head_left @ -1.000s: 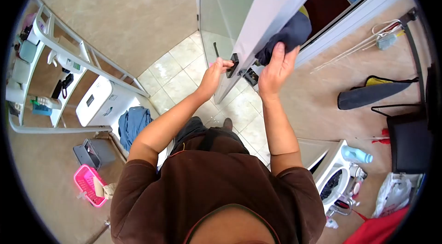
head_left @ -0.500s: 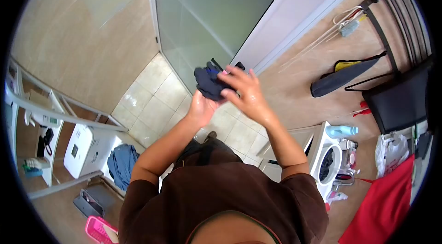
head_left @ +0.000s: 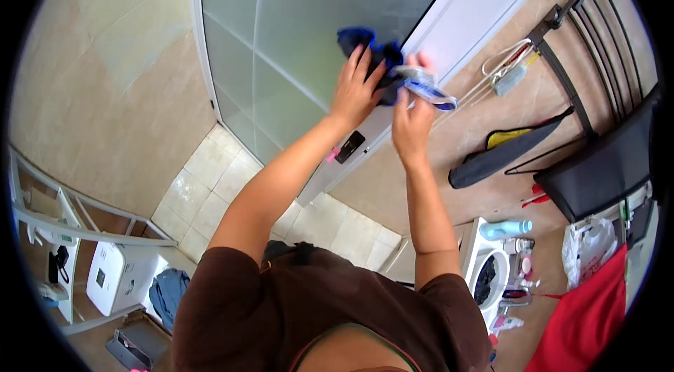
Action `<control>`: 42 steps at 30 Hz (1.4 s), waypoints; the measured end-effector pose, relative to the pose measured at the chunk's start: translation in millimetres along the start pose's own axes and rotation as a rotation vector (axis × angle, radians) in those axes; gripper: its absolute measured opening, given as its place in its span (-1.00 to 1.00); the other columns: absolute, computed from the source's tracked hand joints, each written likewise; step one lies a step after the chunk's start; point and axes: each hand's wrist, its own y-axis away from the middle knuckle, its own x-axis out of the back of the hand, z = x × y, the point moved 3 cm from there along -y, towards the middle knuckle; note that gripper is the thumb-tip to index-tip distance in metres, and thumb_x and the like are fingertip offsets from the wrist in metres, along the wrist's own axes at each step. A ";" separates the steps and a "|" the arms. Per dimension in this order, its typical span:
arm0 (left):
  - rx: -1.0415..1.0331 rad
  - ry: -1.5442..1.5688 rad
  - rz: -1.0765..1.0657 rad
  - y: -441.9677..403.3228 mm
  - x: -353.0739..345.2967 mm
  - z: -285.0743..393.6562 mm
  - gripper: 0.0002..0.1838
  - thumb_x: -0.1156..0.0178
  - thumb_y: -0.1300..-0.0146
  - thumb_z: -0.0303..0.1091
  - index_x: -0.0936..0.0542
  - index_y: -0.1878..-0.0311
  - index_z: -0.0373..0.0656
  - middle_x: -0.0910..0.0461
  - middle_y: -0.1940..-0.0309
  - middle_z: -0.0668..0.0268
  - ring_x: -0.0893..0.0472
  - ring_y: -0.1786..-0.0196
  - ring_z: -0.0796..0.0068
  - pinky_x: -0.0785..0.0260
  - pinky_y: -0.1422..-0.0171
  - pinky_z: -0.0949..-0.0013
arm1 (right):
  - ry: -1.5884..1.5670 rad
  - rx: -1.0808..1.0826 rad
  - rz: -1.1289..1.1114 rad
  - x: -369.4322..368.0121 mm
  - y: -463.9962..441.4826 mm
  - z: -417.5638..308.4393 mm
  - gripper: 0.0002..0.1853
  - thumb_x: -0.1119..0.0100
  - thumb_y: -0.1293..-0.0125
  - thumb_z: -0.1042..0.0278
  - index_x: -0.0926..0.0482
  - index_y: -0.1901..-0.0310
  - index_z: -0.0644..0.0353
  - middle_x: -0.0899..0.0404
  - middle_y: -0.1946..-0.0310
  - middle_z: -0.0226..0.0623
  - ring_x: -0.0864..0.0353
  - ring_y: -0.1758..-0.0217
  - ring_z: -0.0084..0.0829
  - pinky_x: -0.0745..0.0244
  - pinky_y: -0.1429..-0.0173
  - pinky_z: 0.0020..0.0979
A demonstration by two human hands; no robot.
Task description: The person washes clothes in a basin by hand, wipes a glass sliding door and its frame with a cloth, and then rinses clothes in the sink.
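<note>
A dark garment with bright blue edging [head_left: 384, 54] is held out in front of the frosted glass door [head_left: 295, 28]. My left hand [head_left: 356, 94] grips its dark part from the near side, with fingers spread over the fabric. At the other end, my right hand [head_left: 414, 119] pinches a pale grey and blue part [head_left: 421, 82] between thumb and fingers. The garment is blurred by motion, so its exact kind cannot be made out. Wet-looking skin shows on neither hand clearly now.
A door handle plate [head_left: 349, 147] sits on the white door frame. To the right are a white sink [head_left: 507, 277] with dark cloth in it, a blue bottle [head_left: 505, 230] and a hanging red cloth [head_left: 586, 316]. A white appliance [head_left: 109, 277] stands at left beside blue-grey cloth [head_left: 168, 296].
Both hands have moved up and to the right with the garment. It was a dark bundle on my left palm; now it is spread between both hands, its pale and blue part showing.
</note>
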 end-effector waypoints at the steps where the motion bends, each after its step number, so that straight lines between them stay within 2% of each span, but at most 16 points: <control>1: 0.010 0.028 0.012 13.0 -10.5 -14.0 -0.30 -0.32 0.02 -0.48 -0.37 -0.28 -0.23 -0.21 -0.35 -0.09 -0.18 -0.41 -0.19 -0.14 -0.42 -0.05 | -0.008 -0.014 -0.063 -4.9 5.2 10.8 -0.58 -0.06 -0.24 0.59 -0.50 -0.16 0.34 -0.42 -0.21 0.02 -0.42 -0.29 -0.16 -0.28 -0.32 -0.26; 2: 0.024 0.058 0.019 28.1 -21.7 -25.4 -0.34 -0.31 0.02 -0.51 -0.39 -0.24 -0.26 -0.26 -0.32 -0.06 -0.24 -0.37 -0.17 -0.21 -0.38 -0.02 | -0.016 -0.034 -0.128 -10.2 12.6 23.7 -0.63 -0.07 -0.23 0.60 -0.55 -0.10 0.34 -0.52 -0.10 0.01 -0.54 -0.16 -0.20 -0.43 -0.19 -0.32; 3: 0.352 0.283 0.026 44.9 -36.0 -40.1 -0.38 -0.31 0.02 -0.53 -0.42 -0.19 -0.28 -0.34 -0.26 -0.01 -0.32 -0.31 -0.10 -0.27 -0.34 0.06 | -0.050 -0.125 -0.191 -13.6 20.7 39.0 -0.67 -0.07 -0.25 0.59 -0.57 -0.06 0.33 -0.57 -0.01 -0.07 -0.58 -0.04 -0.27 -0.46 -0.06 -0.38; 4: 0.113 0.095 -0.012 50.0 -32.6 -43.8 -0.38 -0.35 0.04 -0.51 -0.42 -0.17 -0.28 -0.39 -0.21 0.05 -0.39 -0.26 -0.05 -0.30 -0.32 0.12 | -0.084 -0.216 -0.251 -17.1 27.8 54.5 -0.71 -0.08 -0.27 0.58 -0.59 -0.02 0.32 -0.61 0.08 -0.14 -0.61 0.08 -0.35 -0.49 0.07 -0.44; 5: 0.220 0.144 -0.076 53.4 -36.6 -51.9 -0.43 -0.37 0.02 -0.48 -0.45 -0.12 -0.29 -0.39 -0.20 0.05 -0.41 -0.22 -0.02 -0.33 -0.27 0.13 | -0.119 -0.303 -0.304 -20.4 31.8 68.4 -0.75 -0.08 -0.29 0.57 -0.61 0.03 0.31 -0.66 0.17 -0.21 -0.65 0.20 -0.43 -0.52 0.20 -0.50; 9: 0.439 0.419 -0.269 38.3 -17.3 -52.9 -0.52 -0.42 -0.06 -0.37 -0.49 -0.03 -0.30 -0.48 -0.04 0.16 -0.50 -0.08 0.22 -0.38 -0.15 0.24 | -0.385 -0.510 -0.063 -4.9 16.5 98.4 -0.80 -0.05 -0.39 0.47 -0.62 0.03 0.23 -0.60 0.33 -0.50 -0.50 0.40 -0.72 -0.44 0.43 -0.59; 12: 0.797 1.091 -0.399 42.6 -28.4 -79.4 -0.55 -0.40 -0.15 -0.33 -0.49 -0.07 -0.22 -0.53 0.05 0.26 -0.52 -0.05 0.42 -0.37 -0.18 0.32 | -0.407 -0.616 0.031 19.0 -11.9 110.1 -0.80 -0.06 -0.43 0.37 -0.59 0.02 0.21 -0.59 0.34 -0.51 -0.39 0.48 -0.78 -0.37 0.52 -0.66; 14: 0.880 1.108 -0.361 36.9 -27.0 -91.3 -0.66 -0.34 -0.22 -0.31 -0.54 -0.04 -0.14 -0.56 0.15 0.39 -0.52 0.06 0.55 -0.36 -0.10 0.45 | -0.479 -0.663 0.166 22.6 -22.2 111.3 -0.78 -0.05 -0.45 0.32 -0.58 0.01 0.21 -0.57 0.33 -0.51 -0.38 0.47 -0.78 -0.35 0.53 -0.67; 20: 1.022 0.956 -0.082 10.2 -17.1 -163.0 -0.80 -0.23 -0.22 -0.51 -0.62 0.08 -0.17 -0.59 0.24 0.38 -0.52 0.16 0.59 -0.33 -0.01 0.48 | -0.183 -0.630 0.371 34.0 -43.8 109.6 -0.65 0.13 -0.52 0.09 -0.57 -0.02 0.13 -0.58 0.26 -0.41 -0.51 0.29 -0.65 -0.46 0.32 -0.56; 24: 0.948 1.211 -0.214 -60.3 16.7 -144.5 -0.73 -0.16 -0.35 -0.30 -0.59 -0.05 -0.18 -0.59 0.12 0.41 -0.52 0.08 0.62 -0.33 -0.06 0.47 | -0.479 -1.201 -0.019 -25.6 -28.3 139.4 -0.46 0.18 -0.44 -0.21 -0.44 -0.14 0.07 -0.57 0.09 -0.17 -0.60 0.04 -0.27 -0.63 0.14 -0.21; 27: 0.745 1.510 -0.572 -82.0 9.8 -110.7 -0.63 -0.07 -0.44 -0.18 -0.55 -0.17 -0.17 -0.56 0.01 0.39 -0.48 -0.08 0.59 -0.27 -0.25 0.45 | -0.868 -1.323 -0.270 -93.1 -29.1 104.4 -0.35 0.03 -0.34 -0.31 -0.41 -0.20 0.09 -0.42 -0.18 -0.21 -0.42 -0.23 -0.17 -0.44 -0.22 0.04; 30: 0.686 1.499 -0.558 -92.4 -1.4 -108.5 -0.53 0.03 -0.49 -0.16 -0.34 -0.38 -0.12 -0.44 -0.17 0.30 -0.41 -0.21 0.52 -0.21 -0.36 0.36 | -1.453 -1.143 -0.115 -122.2 -41.0 83.4 -0.51 0.05 -0.44 -0.10 -0.40 -0.24 0.03 -0.46 -0.17 -0.33 -0.48 -0.19 -0.33 -0.39 -0.28 -0.06; 33: 0.761 1.743 -0.572 -114.8 12.2 -124.9 -0.37 0.05 -0.50 -0.16 -0.02 -0.52 -0.07 -0.38 -0.22 0.23 -0.41 -0.26 0.40 -0.21 -0.39 0.27 | -1.123 -1.106 -0.004 -127.3 -50.6 91.8 -0.62 0.05 -0.46 0.13 -0.40 -0.23 0.03 -0.49 -0.15 -0.34 -0.52 -0.15 -0.37 -0.43 -0.25 -0.12; 36: 0.624 1.779 -0.441 -128.9 26.1 -131.1 -0.40 0.08 -0.50 -0.20 -0.04 -0.51 -0.12 -0.41 -0.18 0.24 -0.43 -0.24 0.39 -0.24 -0.35 0.25 | -0.751 -1.029 0.000 -114.7 -90.3 82.6 -0.70 0.03 -0.33 0.45 -0.48 -0.09 0.14 -0.58 0.06 -0.39 -0.54 -0.01 -0.51 -0.45 -0.08 -0.42; 40: -0.034 1.067 -0.158 -159.6 84.2 -121.0 -0.37 -0.06 -0.41 -0.29 -0.13 -0.47 -0.19 -0.32 -0.34 0.20 -0.38 -0.34 0.30 -0.19 -0.40 0.24 | -0.136 -0.239 0.292 -72.1 -192.7 35.1 -0.77 -0.01 -0.29 0.46 -0.48 0.06 0.33 -0.50 0.24 -0.38 -0.43 0.15 -0.57 -0.37 0.05 -0.50; 42: -0.020 0.850 -0.090 -158.6 91.7 -139.4 -0.39 -0.14 -0.34 -0.31 -0.24 -0.43 -0.16 -0.26 -0.40 0.17 -0.33 -0.40 0.25 -0.19 -0.41 0.23 | 0.137 0.174 0.467 -40.3 -249.2 19.0 -0.77 -0.03 -0.21 0.55 -0.53 0.08 0.31 -0.56 0.22 -0.24 -0.50 0.06 -0.39 -0.35 -0.06 -0.41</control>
